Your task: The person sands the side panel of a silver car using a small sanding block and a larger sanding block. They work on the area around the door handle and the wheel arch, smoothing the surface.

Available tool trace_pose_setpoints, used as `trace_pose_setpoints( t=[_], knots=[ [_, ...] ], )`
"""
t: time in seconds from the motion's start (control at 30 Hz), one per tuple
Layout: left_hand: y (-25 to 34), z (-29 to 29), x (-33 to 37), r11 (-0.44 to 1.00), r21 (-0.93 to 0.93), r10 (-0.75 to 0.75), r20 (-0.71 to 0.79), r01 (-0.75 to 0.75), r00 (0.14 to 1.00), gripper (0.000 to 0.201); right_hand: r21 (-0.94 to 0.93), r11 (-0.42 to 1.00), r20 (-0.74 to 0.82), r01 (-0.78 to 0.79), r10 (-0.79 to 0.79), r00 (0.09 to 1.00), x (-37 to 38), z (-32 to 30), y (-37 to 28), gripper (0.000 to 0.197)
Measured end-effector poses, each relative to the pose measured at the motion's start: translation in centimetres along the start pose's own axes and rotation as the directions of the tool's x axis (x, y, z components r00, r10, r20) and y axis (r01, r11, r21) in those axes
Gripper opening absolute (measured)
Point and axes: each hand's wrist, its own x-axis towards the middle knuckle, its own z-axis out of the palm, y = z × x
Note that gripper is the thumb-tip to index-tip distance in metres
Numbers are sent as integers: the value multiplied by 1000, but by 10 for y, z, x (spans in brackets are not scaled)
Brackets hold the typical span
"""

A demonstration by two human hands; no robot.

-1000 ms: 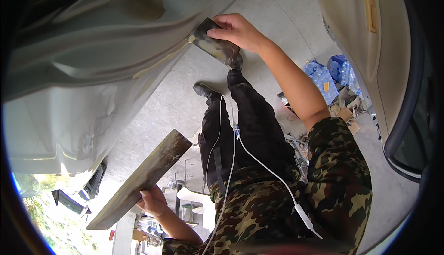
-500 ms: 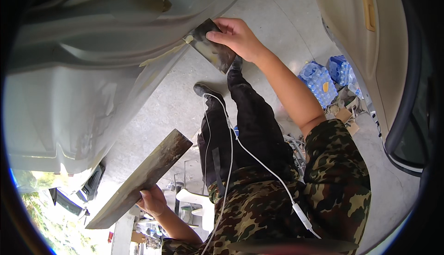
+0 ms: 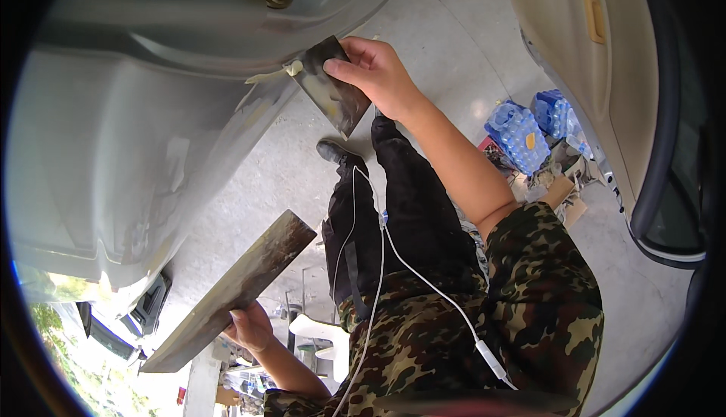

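Observation:
My right hand (image 3: 382, 80) pinches a dark, thin putty spreader (image 3: 336, 99) between thumb and fingers. One corner of the spreader meets the edge of the grey car body (image 3: 113, 152), where a dab of pale yellow filler (image 3: 293, 68) clings. From that corner a thin strip of the filler runs left along the body edge. Lower left, my left hand (image 3: 251, 328) grips a long, flat, stained board (image 3: 234, 290) near the middle of its lower edge, thumb on the face. The board tilts up to the right, apart from the car.
An opened car door with beige trim (image 3: 624, 62) stands at the right. Blue-wrapped packs of bottles (image 3: 522, 137) and cardboard scraps (image 3: 560, 190) lie on the floor beside it. A white cable (image 3: 435, 285) hangs down my front. A white chair (image 3: 321, 330) is at the lower middle.
My right hand and the spreader have shifted left and slightly down along the car edge. The filler strip looks shorter and more smeared. The left hand and board have barely moved.

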Motion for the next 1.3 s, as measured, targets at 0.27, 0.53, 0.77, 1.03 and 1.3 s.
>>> trace_pose_setpoints(
  t=[0.27,0.53,0.77,1.03,1.3],
  knots=[
    [-4,-7,-8,1000,-20,21,13,-21,1000,56,27,998,-68,53,-51,996,-12,16,-14,27],
    [-4,-13,-13,998,-48,38,22,-36,999,56,106,986,-65,132,-125,990,-19,28,-24,29],
    [-17,-12,7,975,-206,112,106,-88,988,60,33,936,-164,351,-341,926,-51,45,-72,26],
    [-20,4,86,810,-586,301,426,7,853,45,-427,669,470,608,-411,782,-146,140,-161,23],
    [-4,27,96,763,-646,397,494,20,774,39,-436,294,774,850,-359,521,-195,180,-209,36]
  ],
)
